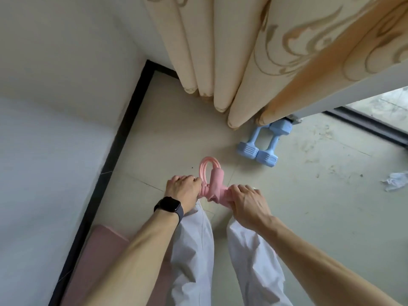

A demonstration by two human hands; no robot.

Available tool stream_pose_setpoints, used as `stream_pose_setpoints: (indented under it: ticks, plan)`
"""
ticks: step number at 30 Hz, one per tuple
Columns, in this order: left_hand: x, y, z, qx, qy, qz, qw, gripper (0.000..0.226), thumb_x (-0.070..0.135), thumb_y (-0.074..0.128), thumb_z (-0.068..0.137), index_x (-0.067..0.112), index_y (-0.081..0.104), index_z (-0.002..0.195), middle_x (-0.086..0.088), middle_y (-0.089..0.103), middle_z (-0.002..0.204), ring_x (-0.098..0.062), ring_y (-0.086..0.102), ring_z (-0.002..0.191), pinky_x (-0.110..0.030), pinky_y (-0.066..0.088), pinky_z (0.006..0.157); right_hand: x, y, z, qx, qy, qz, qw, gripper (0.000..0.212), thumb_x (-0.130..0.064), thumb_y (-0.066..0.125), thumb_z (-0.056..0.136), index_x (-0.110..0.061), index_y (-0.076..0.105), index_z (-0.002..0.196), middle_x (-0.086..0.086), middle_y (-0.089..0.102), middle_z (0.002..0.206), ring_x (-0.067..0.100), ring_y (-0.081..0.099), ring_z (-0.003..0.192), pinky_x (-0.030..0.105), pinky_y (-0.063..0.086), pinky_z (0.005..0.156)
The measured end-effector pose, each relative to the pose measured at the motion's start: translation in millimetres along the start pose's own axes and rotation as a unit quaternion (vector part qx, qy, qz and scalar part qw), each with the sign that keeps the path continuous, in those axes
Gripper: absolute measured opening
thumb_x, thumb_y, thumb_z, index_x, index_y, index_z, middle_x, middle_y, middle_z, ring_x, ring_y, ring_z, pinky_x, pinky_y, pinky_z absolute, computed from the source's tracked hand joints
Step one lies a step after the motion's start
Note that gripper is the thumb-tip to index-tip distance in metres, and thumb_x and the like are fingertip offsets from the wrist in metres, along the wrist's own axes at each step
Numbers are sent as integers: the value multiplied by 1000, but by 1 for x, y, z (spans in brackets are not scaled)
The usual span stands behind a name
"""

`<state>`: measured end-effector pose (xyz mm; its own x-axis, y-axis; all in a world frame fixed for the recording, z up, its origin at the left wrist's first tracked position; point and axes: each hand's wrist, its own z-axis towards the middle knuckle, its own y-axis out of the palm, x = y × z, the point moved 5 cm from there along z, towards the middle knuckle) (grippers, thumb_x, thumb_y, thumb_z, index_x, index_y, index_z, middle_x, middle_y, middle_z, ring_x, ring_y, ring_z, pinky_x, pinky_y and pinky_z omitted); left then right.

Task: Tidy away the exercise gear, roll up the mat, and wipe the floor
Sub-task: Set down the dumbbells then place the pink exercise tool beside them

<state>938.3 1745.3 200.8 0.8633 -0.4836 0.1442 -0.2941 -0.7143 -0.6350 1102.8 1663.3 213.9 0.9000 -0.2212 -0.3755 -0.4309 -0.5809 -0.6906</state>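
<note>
A pink resistance pull band (213, 182) with foam handles and looped tubes hangs between my hands above the tiled floor. My left hand (183, 188), with a dark watch on the wrist, grips its left handle. My right hand (247, 202) grips the right handle. The tube loops point away from me. Two light blue dumbbells (262, 146) lie side by side on the floor just beyond, partly under the curtain hem. A pink mat (106, 257) lies flat at lower left along the wall, partly hidden by my arm and legs.
Cream patterned curtains (231, 62) hang to the floor ahead. A white wall with a black skirting (114, 151) runs along the left. A crumpled white cloth or paper (396, 181) lies at the right. A sliding door track (364, 124) crosses the upper right. The floor (331, 173) there is smudged.
</note>
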Motion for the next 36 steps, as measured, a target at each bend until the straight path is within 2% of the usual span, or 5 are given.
stream_pose_setpoints:
  ticks: [7, 13, 19, 27, 36]
  plan:
    - [-38, 6, 126, 132, 55, 29, 989, 33, 15, 65, 85, 20, 62, 118, -6, 66, 109, -32, 61, 106, -41, 42, 92, 35, 39, 124, 104, 42, -60, 992, 26, -9, 70, 71, -11, 57, 93, 8, 62, 87, 34, 58, 82, 37, 38, 67]
    - [-60, 9, 246, 379, 148, 91, 909, 30, 12, 58, 75, 16, 70, 102, -6, 67, 85, -32, 63, 74, -39, 47, 68, 80, 61, 220, 319, 83, -108, 938, 29, -4, 61, 77, -12, 61, 105, 8, 58, 93, 33, 53, 88, 40, 35, 75]
    - [-74, 79, 334, 181, 93, 124, 971, 20, 6, 63, 81, 19, 63, 96, -1, 67, 93, -29, 62, 94, -36, 42, 77, 121, 151, 295, 134, 97, -8, 986, 28, -32, 61, 92, -19, 60, 117, 7, 64, 109, 34, 57, 101, 40, 39, 77]
    - [-87, 56, 351, 330, 154, 101, 926, 24, 31, 73, 74, 14, 71, 91, -8, 71, 83, -32, 63, 89, -38, 44, 78, 120, 126, 300, 280, 130, -2, 951, 35, -30, 51, 93, -23, 58, 127, 9, 57, 114, 33, 46, 110, 44, 35, 90]
    - [-96, 79, 353, 277, 148, 156, 937, 97, 45, 88, 56, 18, 41, 137, -19, 49, 136, -44, 40, 130, -70, 25, 105, 108, 160, 301, 223, 178, -55, 957, 81, -38, 72, 72, -14, 38, 141, 10, 45, 139, 32, 39, 130, 51, 26, 108]
